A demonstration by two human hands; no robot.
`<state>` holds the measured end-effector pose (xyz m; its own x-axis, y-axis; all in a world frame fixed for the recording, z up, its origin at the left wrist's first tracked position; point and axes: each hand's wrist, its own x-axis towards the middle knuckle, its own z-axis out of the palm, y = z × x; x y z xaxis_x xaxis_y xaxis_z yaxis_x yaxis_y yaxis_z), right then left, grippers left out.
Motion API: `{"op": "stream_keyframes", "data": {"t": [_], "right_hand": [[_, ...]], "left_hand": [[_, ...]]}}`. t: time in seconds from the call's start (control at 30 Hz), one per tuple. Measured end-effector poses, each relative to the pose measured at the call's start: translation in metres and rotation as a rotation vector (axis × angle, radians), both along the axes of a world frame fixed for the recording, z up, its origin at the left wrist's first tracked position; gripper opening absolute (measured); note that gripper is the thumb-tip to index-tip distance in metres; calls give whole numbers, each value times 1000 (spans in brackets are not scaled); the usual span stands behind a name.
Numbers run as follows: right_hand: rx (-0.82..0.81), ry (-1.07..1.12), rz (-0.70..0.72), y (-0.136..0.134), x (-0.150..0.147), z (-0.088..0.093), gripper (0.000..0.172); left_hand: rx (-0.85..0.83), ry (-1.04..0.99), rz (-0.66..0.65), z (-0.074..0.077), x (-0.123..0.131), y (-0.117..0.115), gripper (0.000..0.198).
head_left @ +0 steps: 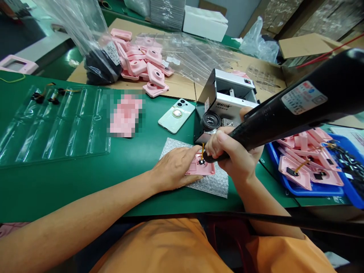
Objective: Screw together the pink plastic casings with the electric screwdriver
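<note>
My left hand (173,168) is closed around the edge of a pink plastic housing (193,167) that rests on a sheet of bubble wrap (214,185). Inside the housing sits a small black camera module with a yellow ribbon cable (203,151) standing up. Wrapped around a long black electric screwdriver (261,117) is my right hand (234,151). The screwdriver is tilted, with its lower end over the right side of the housing; its tip is hidden. Just beyond my hands stands a silver and black screw feeder (227,94).
A phone (176,115) lies left of the feeder, near a pixelated pink piece (125,115). Pink housings (155,74) are heaped at the back. A clear tray (57,129) lies left. Blue trays (315,189) with pink parts and black pieces stand right.
</note>
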<state>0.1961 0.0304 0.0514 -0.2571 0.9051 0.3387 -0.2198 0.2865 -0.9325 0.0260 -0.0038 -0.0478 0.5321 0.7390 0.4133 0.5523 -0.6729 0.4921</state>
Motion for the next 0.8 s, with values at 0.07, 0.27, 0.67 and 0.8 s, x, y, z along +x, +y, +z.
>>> {"op": "stream_keyframes", "data": {"t": [0.07,0.27,0.67,0.8], "right_hand": [[2,-11,-6,0,-1,0,48],[-9,-10,-13,1,-4,-3,38],[-51,41,71,2,-5,-10,45],[-35,70,90,10,-8,-9,40]], "left_hand": [[27,-2,2,-1,0,0,80],[36,-18,-6,1,1,0,78],[6,-26,14,2,3,1,71],[4,-18,20,1,3,0,75]]}}
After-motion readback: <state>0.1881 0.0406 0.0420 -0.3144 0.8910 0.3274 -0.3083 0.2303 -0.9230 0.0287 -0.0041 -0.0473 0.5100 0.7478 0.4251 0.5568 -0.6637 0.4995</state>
